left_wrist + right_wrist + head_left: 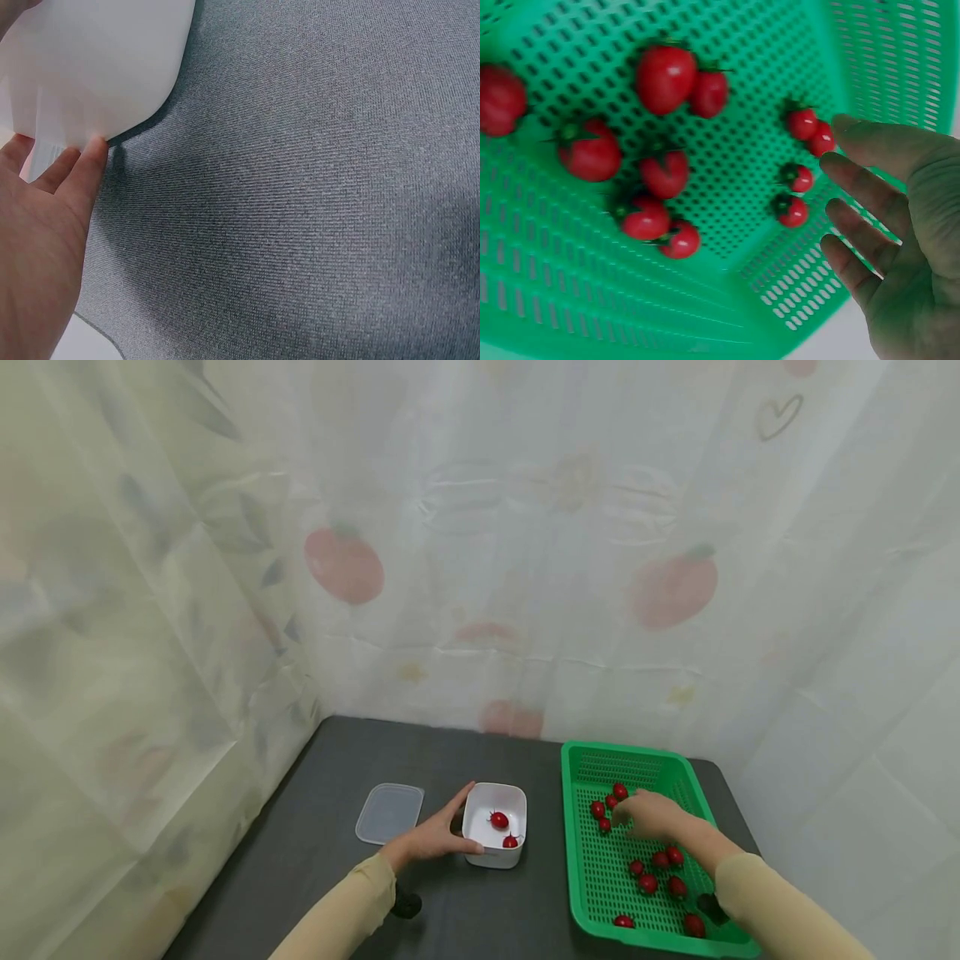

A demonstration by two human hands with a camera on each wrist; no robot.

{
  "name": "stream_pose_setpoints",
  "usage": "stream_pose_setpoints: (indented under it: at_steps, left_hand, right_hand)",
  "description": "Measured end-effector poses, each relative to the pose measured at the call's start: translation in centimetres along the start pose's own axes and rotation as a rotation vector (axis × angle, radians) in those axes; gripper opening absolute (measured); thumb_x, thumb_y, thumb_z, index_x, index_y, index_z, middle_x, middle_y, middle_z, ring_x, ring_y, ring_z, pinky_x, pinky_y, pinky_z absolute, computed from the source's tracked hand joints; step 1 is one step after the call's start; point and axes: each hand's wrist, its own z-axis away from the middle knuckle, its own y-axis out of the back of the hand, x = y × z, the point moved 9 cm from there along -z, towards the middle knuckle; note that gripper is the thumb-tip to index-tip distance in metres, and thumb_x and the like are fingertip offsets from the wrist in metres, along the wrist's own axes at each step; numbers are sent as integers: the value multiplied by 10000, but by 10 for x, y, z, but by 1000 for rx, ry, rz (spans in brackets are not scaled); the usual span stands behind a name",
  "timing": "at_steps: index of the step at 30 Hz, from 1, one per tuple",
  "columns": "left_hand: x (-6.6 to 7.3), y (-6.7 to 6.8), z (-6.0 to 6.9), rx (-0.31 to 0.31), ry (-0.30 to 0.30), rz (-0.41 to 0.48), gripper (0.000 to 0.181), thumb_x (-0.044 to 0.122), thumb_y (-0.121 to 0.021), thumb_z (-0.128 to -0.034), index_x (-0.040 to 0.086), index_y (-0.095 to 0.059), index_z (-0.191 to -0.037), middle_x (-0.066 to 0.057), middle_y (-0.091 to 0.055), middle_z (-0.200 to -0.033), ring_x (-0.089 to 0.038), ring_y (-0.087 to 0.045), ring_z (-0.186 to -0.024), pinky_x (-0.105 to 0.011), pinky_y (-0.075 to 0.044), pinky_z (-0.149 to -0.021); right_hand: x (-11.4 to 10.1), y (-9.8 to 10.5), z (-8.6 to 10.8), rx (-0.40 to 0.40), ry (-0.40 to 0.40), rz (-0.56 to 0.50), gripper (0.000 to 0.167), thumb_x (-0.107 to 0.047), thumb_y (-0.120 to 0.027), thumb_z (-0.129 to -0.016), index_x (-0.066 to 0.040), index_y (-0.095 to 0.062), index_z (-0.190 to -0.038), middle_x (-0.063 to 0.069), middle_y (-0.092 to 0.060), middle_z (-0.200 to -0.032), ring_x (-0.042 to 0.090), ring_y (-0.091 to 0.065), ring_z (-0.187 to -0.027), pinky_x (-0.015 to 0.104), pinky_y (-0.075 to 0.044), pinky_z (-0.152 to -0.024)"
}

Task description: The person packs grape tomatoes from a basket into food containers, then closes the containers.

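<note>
A small white square container (495, 858) stands on the table, with two cherry tomatoes (499, 820) inside. My left hand (433, 838) holds it from the left side, thumb along the near edge and fingers along the far left wall. In the left wrist view, those fingertips (94, 150) press the container's smooth side. To the right lies a green slotted basket (573, 868) with several cherry tomatoes. Over its far part reaches my right hand (654, 815), fingers apart and slightly bent. In the right wrist view its thumb tip is beside a small tomato (822, 139); nothing shows gripped.
A translucent lid (390, 812) lies flat left of the container. Dark grey cloth covers the table (450, 918). A printed curtain (510, 568) hangs behind the table and along its sides. More tomatoes (647, 883) lie in the basket's near half, under the right forearm.
</note>
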Motion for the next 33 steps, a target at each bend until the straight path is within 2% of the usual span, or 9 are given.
stream_pose_setpoints:
  at_steps: [2, 5, 8, 18, 26, 33]
  left_hand:
    - [-1, -1, 0, -3, -3, 2, 1166, 317, -853, -858, 323, 1, -1652, -140, -170, -1672, -374, -308, -1467, -548, -377, -1095]
    - [-1, -1, -1, -3, -2, 2, 1163, 315, -852, -860, 333, 2, -1650, -135, -186, -1665, -370, -329, -1453, -532, -392, -1086]
    - [-1, -1, 0, -1, 5, -1, 1152, 313, -848, -865, 341, -4, -1649, -126, -182, -1668, -365, -328, -1456, -528, -389, -1091]
    - [3, -2, 1, -6, 4, 1, 1157, 312, -844, -867, 306, 5, -1654, -137, -159, -1675, -382, -309, -1466, -558, -367, -1107]
    - [1, -4, 0, -5, 4, 6, 1148, 321, -845, -864, 337, -7, -1648, -105, -169, -1672, -359, -314, -1461, -554, -355, -1121]
    - [1, -5, -1, 0, -2, 1, 1152, 324, -847, -862, 346, -5, -1647, -101, -177, -1671, -338, -327, -1455, -548, -363, -1118]
  right_hand:
    - [3, -8, 4, -18, -27, -2, 213, -11, -793, -860, -101, -769, -1053, 30, -732, -1009, 284, -676, -1000, 562, -468, -983]
    - [10, -20, 9, -46, -83, -1, 286, 102, -718, -857, -109, -776, -1042, 22, -728, -1012, 307, -665, -1023, 529, -504, -939]
    - [16, -29, 14, -59, -125, 3, 376, 166, -670, -808, -120, -785, -1023, 4, -725, -1000, 307, -657, -1028, 488, -536, -882]
    - [19, -45, 16, -74, -128, 36, 288, 69, -785, -784, -153, -782, -968, -38, -707, -941, 248, -664, -947, 448, -551, -812]
    - [18, -51, 18, -92, -172, 1, 257, 62, -799, -795, -152, -775, -935, -41, -679, -876, 196, -641, -836, 421, -549, -740]
    - [22, -56, 18, -148, -216, -46, 314, 124, -753, -790, -151, -769, -941, -64, -683, -876, 169, -651, -834, 399, -555, -756]
